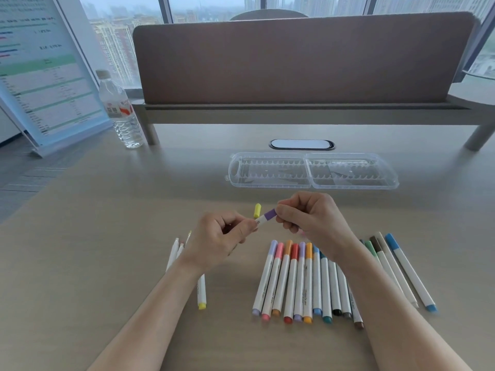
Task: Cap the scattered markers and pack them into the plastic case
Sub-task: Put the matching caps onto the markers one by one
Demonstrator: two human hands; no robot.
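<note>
We are in the capping step. Our left hand pinches the white barrel of a marker, and our right hand grips the purple cap at its end, both held above the bench. We cannot tell whether the cap is fully seated, so we judge the next move to be a firm push along the barrel, then laying this marker with the capped row just below our hands.

A loose yellow cap lies beyond our hands, and a yellow-ended marker lies by our left wrist with a few pale ones; these look like the next to pair. More capped markers lie to the right. The plastic case sits open and empty farther back, so packing is not yet begun.

Small print runs along several barrels; it seems to read "marker". The water bottle label and the printed board are too blurred to read.
</note>
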